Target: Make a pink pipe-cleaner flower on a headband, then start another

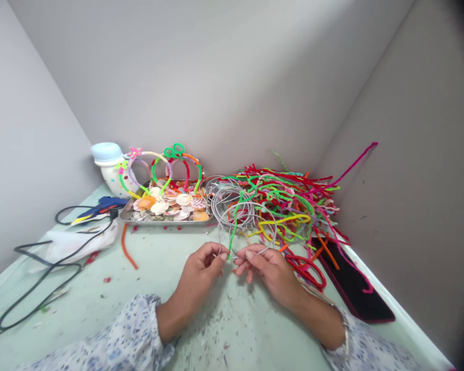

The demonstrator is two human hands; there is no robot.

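Note:
Between my hands is a loop of thin grey wire, its lower part running from one set of fingertips to the other. A bright green pipe cleaner stands up from this lower part, its bottom end at my left fingertips. My left hand is closed in a pinch where the wire and the pipe cleaner's end meet. With thumb and forefinger, my right hand pinches the wire a little to the right, its other fingers loosely curled. Just behind lies a coil of grey wire, partly overlapped by the loop.
Behind left, a metal tray holds shells, with decorated headbands standing over it. Beside it are a white jar with blue lid, a glue gun and a black cable. Many pipe cleaners and a dark phone-like slab lie right.

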